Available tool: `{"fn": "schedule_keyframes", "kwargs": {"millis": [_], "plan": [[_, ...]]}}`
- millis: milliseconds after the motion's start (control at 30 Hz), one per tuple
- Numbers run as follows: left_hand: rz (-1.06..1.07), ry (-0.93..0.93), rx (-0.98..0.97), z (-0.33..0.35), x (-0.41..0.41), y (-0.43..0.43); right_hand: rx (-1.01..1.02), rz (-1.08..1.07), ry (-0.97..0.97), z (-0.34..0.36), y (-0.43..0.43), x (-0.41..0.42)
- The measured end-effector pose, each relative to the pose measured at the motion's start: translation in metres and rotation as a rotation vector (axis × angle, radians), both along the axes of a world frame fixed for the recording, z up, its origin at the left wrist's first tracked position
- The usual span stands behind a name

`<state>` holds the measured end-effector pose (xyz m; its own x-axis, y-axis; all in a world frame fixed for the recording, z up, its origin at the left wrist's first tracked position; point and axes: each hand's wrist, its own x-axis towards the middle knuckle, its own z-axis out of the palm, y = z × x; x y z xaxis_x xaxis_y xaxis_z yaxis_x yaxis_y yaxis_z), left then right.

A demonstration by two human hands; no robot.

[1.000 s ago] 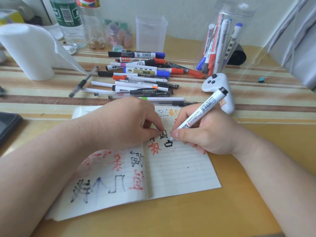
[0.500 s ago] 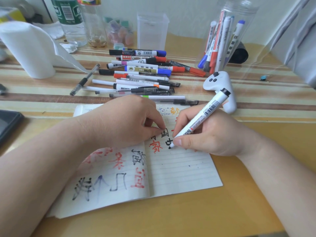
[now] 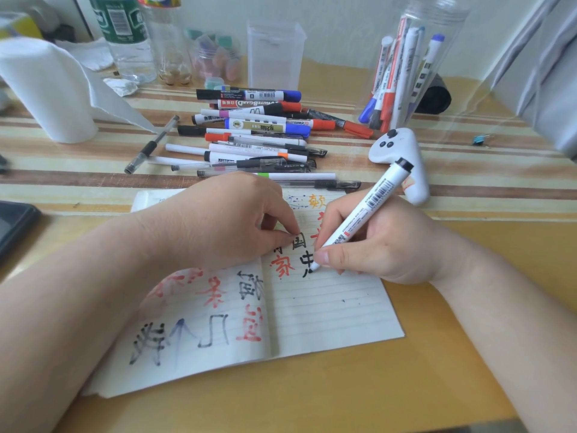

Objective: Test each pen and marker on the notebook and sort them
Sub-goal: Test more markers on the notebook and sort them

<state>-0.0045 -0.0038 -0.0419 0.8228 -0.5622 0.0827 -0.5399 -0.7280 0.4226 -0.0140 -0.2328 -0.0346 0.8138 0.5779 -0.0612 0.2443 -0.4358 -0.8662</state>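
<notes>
Pinches a white marker in the right hand, thumb and fingers curled round the barrel, tip touching the right page of the open notebook. Has dragged the tip lower than half a second ago, lengthening the downstroke of the black character just beside the thumb. Keeps the left hand curled over the notebook's fold as before, thumb and forefinger tips together on the paper just left of the marker tip; cannot tell whether pinching anything.

Leaves a pile of pens flat on the bench just beyond both hands. Keeps more markers leaning in a clear jar well beyond the right hand. Well beyond the left hand, shows a clear cup, a small jar of pastel pieces and two bottles, one holding a little brown liquid.
</notes>
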Motion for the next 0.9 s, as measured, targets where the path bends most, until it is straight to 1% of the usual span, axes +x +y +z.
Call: {"fn": "schedule_keyframes", "kwargs": {"millis": [267,433,533,667,733,800,833,900], "plan": [[-0.002,-0.017,-0.003,-0.0015,0.0004,0.0007,-0.073,-0.018,-0.052,0.0021,0.0025,0.0022],[-0.007,-0.031,-0.002,-0.0041,0.0023,-0.0001,-0.028,-0.03,-0.027,0.001,-0.0003,0.0015],[-0.011,-0.03,0.002,-0.0031,0.001,-0.0003,-0.048,-0.027,-0.057,0.0009,-0.0004,0.0013],[-0.011,-0.053,0.015,-0.0009,-0.0007,-0.0007,-0.048,-0.054,-0.022,0.0015,-0.0025,0.0025],[0.006,-0.065,0.022,0.0,-0.0017,-0.0015,-0.073,-0.049,-0.05,0.0006,-0.0031,0.0029],[0.014,-0.028,-0.04,0.0025,-0.0036,-0.0014,-0.082,-0.013,-0.058,0.0002,-0.003,0.0037],[0.018,0.004,-0.093,0.0032,-0.0049,-0.0011,-0.06,0.016,-0.033,-0.0002,-0.0037,0.0039],[0.014,0.038,-0.176,0.0029,-0.0071,-0.0017,0.054,0.062,0.056,-0.0014,-0.0069,0.0047]]}}
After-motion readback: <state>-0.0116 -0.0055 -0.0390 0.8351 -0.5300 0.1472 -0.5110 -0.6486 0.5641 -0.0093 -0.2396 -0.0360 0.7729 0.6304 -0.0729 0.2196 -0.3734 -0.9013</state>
